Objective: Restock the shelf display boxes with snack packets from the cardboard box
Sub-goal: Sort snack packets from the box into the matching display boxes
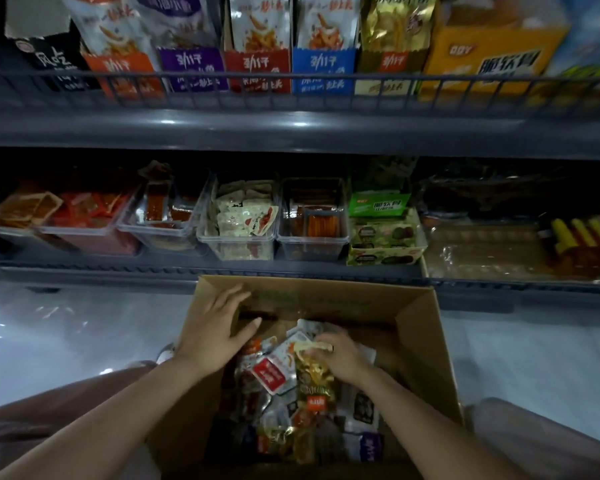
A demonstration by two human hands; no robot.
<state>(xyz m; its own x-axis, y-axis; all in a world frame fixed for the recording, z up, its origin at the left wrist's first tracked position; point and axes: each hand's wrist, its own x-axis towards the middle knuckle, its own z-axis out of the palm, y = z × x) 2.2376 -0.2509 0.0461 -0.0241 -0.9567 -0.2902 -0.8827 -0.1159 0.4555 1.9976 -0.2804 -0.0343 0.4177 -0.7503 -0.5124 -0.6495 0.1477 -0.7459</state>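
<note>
My right hand [340, 358], lower centre of the frame, is curled down into the cardboard box [426, 344], fingers bent around the top edge of a small pale snack packet [300, 342]; the grip looks closed on it, though the fingertips are partly hidden. My left hand [212, 327], just left of it, is spread wide and flat, palm against the box's left wall, thumb pointing toward the packets, holding nothing. Beneath both hands the box is filled with mixed snack packets [291, 410]: a red-and-white one [269, 375], a gold one [317, 386], darker ones lower down. The box stands on the pale floor [66, 341], its far flap against the lower shelf [118, 271]. On that shelf, across the middle of the frame, stand clear display boxes: one with white-and-green packets [243, 216], one to its right with orange sticks [314, 220], red-filled ones to the left [90, 213], and a green carton [383, 230]. The upper shelf [291, 129] carries upright cartons.
</note>
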